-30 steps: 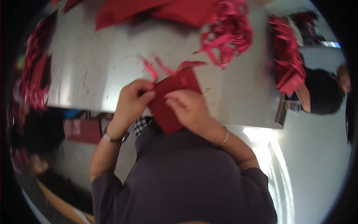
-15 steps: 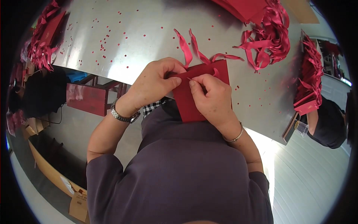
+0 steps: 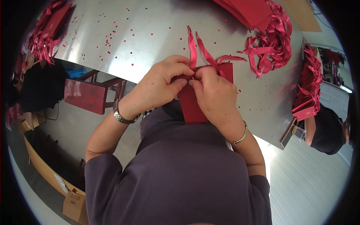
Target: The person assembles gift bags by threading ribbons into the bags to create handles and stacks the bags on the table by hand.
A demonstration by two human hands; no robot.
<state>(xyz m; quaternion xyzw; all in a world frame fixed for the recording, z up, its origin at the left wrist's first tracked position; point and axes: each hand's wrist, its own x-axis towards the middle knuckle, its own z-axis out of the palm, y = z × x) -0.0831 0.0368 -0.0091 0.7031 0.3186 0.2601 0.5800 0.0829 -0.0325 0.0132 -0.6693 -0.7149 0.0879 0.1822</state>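
A flat dark red paper bag stands upright against my front at the table edge, its top away from me. My left hand is closed on the bag's top left part, thumb on the near face and fingers at the rim. Beside it my right hand pinches near the rim, fingertips almost touching the left ones. A tiny pale tip shows there, seemingly a ribbon end; the fingers mostly hide it. Red ribbons stick up past the rim, and another ribbon lies toward the right.
Red paper dots are scattered over the metal table. A ribbon heap and red bags lie at the far right. More ribboned bags stand at both sides. A wooden stool is at left; another person is at right.
My right hand has moved up along the bag toward the rim, and its fingertips now meet my left ones. The upright ribbons have shifted slightly right. My left hand keeps its hold.
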